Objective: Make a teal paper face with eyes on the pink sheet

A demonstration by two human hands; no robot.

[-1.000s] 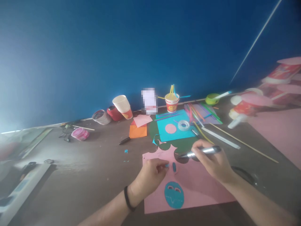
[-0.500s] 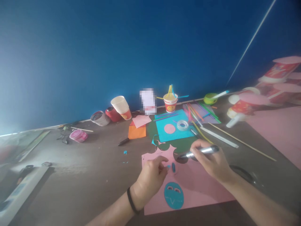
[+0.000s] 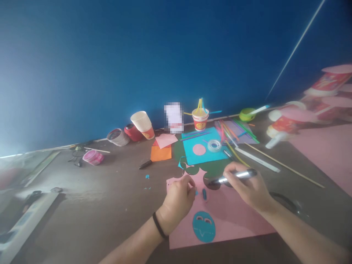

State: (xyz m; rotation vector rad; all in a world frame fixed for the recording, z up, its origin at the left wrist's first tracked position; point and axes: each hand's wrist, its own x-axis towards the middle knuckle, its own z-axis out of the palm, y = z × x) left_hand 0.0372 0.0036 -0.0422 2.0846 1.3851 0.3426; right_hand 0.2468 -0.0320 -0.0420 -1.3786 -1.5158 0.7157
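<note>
In my right hand [image 3: 249,187] is a silver marker [image 3: 233,177], its dark tip pointing left above the pink paper sheet [image 3: 236,220]. My left hand [image 3: 180,196], with a dark band on the wrist, is closed over the sheet's left part. Its fingertips are curled together, and what they hold, if anything, is hidden. Beside its thumb shows a tiny blue piece [image 3: 196,193], with a small dark-blue oval strip [image 3: 204,194] just to the right. Nearer me on the pink sheet lies a blue oval cutout [image 3: 204,226] with two eye-like holes and a pale drawn line.
Behind the hands are a blue sheet [image 3: 189,157] under a tape roll [image 3: 214,146], orange paper [image 3: 161,153] and a black marker cap [image 3: 145,164]. Stacked paper cups [image 3: 142,124] lean near the wall. A wooden stick [image 3: 286,165] lies right; a power strip [image 3: 30,227] lies left.
My left hand's index finger has curled in from a more extended pose. The right hand keeps the marker in nearly the same place. The view has shifted slightly.
</note>
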